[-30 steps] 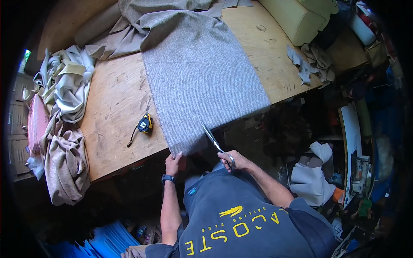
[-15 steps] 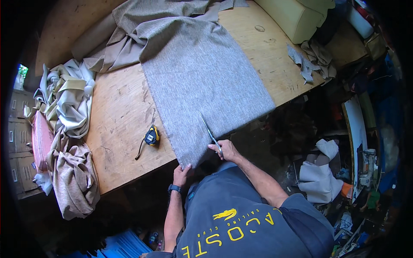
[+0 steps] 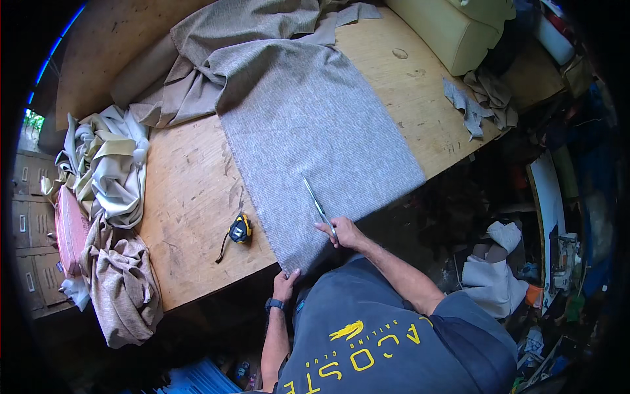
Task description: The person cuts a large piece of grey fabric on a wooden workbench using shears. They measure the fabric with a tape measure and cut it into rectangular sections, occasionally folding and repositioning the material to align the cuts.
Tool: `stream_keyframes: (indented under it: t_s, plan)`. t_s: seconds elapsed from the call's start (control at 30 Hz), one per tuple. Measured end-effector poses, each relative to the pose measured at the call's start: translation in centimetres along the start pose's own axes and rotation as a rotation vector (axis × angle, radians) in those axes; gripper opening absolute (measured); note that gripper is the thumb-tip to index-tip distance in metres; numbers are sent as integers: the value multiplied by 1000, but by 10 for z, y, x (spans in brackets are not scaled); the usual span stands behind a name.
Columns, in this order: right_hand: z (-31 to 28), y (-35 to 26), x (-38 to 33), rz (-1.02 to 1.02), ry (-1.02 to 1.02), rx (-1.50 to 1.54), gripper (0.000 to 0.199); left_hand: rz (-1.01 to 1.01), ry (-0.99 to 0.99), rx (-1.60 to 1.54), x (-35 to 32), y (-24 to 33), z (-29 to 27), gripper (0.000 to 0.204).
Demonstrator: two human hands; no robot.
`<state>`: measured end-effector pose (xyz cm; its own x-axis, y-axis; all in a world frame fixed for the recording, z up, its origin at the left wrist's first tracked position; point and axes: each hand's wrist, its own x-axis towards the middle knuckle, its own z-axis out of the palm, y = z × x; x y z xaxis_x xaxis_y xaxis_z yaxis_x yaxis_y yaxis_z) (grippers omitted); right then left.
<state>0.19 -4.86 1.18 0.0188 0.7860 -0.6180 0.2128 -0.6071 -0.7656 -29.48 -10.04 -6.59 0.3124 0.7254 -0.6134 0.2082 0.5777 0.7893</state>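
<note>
A wide strip of grey woven fabric [image 3: 315,131] lies across the table and hangs over its front edge. My right hand [image 3: 344,234] is closed round the handles of metal scissors [image 3: 317,200]. Their blades lie over the fabric and point away from me and slightly left; they look together, and I cannot tell whether any cloth is between them. At the strip's near left corner, below the table edge, my left hand [image 3: 284,286] pinches the fabric, thumb on top. A yellow and black tape measure [image 3: 241,228] with a dark strap sits on the wood left of the strip.
The wooden table [image 3: 184,217] carries crumpled pale fabric [image 3: 118,171] and brown fabric [image 3: 125,282] at its left edge, beside a pink cushion [image 3: 70,230]. Cream upholstered foam [image 3: 440,33] stands far right, near fabric scraps [image 3: 469,108]. Cluttered floor with white cloth [image 3: 492,279] lies right.
The whole view has shifted and tilted slightly, so the table sits a little lower. Both hands keep their holds on the scissors and the fabric, with hardly any movement against the cloth.
</note>
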Motion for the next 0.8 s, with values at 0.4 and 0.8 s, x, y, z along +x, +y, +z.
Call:
stream_keyframes:
  t_s: [0.4, 0.8]
  plan:
    - [-9, -40, 52, 36, -15, 57, 59, -71, 14, 16, -3, -4, -4, 33]
    - [-25, -78, 90, -19, -9, 64, 55, -93, -25, 3, 0, -9, 0, 36]
